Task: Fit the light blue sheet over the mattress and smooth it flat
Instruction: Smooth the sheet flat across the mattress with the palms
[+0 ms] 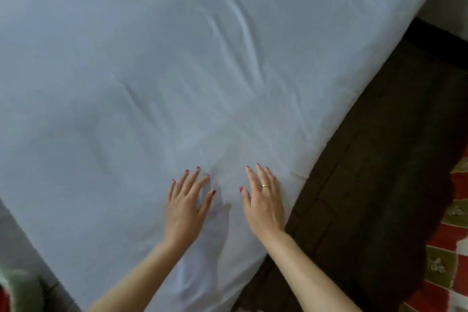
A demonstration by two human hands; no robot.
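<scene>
The light blue sheet (157, 88) covers the mattress and fills most of the view. Long creases run across its upper middle, and smaller wrinkles lie just beyond my fingertips. My left hand (186, 204) lies flat on the sheet near the bed's near corner, fingers spread, holding nothing. My right hand (264, 201) rests flat beside it, a hand's width to the right, fingers apart, with a ring on one finger. The mattress itself is hidden under the sheet.
The bed's right edge runs diagonally from top right to bottom middle. Beside it lies a dark brown rug (379, 197), then a red and olive patterned floor (450, 248) at far right. A grey floor strip (17, 240) and a green-white object (15, 289) sit bottom left.
</scene>
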